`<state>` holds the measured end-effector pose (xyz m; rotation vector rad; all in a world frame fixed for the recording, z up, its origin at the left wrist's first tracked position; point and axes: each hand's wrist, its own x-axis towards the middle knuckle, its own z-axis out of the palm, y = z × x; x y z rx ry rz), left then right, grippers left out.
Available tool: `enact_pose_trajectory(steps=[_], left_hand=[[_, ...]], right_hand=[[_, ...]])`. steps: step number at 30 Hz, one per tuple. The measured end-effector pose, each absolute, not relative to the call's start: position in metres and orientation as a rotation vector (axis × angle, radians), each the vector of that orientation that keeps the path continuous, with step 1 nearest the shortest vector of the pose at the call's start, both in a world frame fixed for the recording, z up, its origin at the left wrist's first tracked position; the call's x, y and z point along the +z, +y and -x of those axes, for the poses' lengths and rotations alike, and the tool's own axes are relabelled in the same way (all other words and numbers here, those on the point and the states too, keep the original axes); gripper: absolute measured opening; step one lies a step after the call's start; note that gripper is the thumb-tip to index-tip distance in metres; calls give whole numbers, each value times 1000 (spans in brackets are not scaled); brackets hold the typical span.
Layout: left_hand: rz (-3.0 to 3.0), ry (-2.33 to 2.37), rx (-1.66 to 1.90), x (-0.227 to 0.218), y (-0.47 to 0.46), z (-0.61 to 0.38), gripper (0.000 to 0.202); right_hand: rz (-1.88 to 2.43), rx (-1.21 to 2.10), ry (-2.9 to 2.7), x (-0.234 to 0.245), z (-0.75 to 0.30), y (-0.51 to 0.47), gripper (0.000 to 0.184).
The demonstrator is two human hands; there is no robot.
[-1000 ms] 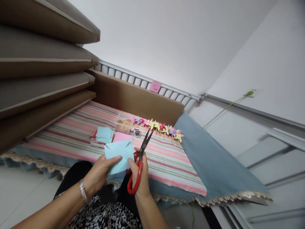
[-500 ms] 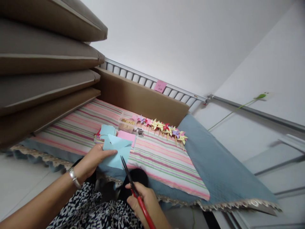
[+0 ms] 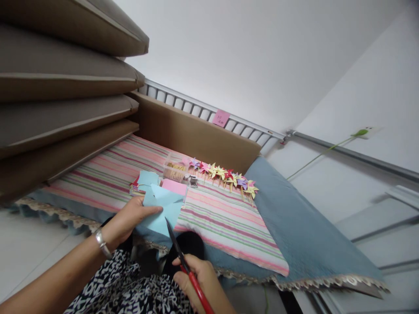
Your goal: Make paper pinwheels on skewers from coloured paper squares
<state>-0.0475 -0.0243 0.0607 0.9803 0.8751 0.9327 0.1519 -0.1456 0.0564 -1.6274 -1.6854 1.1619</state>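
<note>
My left hand (image 3: 132, 220) pinches a light blue sheet of paper (image 3: 163, 213) at its left side, thumb on top. A slit runs into the sheet, and a flap stands apart at its upper edge. In my right hand (image 3: 199, 277) is a pair of scissors (image 3: 193, 279) with red handles and dark blades. The blades point up and left, their tips at the lower right part of the sheet. Behind the sheet lie a pink paper stack (image 3: 174, 186) and another light blue paper (image 3: 148, 178) on coloured sheets.
A clear plastic box (image 3: 175, 171) holds thin sticks. Beside it, several paper pinwheels (image 3: 225, 175) stand in a row on the striped cloth (image 3: 225, 222). Brown cushions (image 3: 65, 87) are stacked at left; a brown board (image 3: 193, 135) stands behind.
The scissors' tips have shifted slightly down and left against the sheet. The flap at the sheet's upper edge stands a little wider apart.
</note>
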Motion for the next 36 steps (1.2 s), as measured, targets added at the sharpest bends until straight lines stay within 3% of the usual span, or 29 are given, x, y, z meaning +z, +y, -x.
enact_pose_trajectory(steps=[36], left_hand=[[-983, 945, 946, 79, -23, 43, 35]], right_hand=[[1646, 971, -1815, 50, -154, -138, 21]])
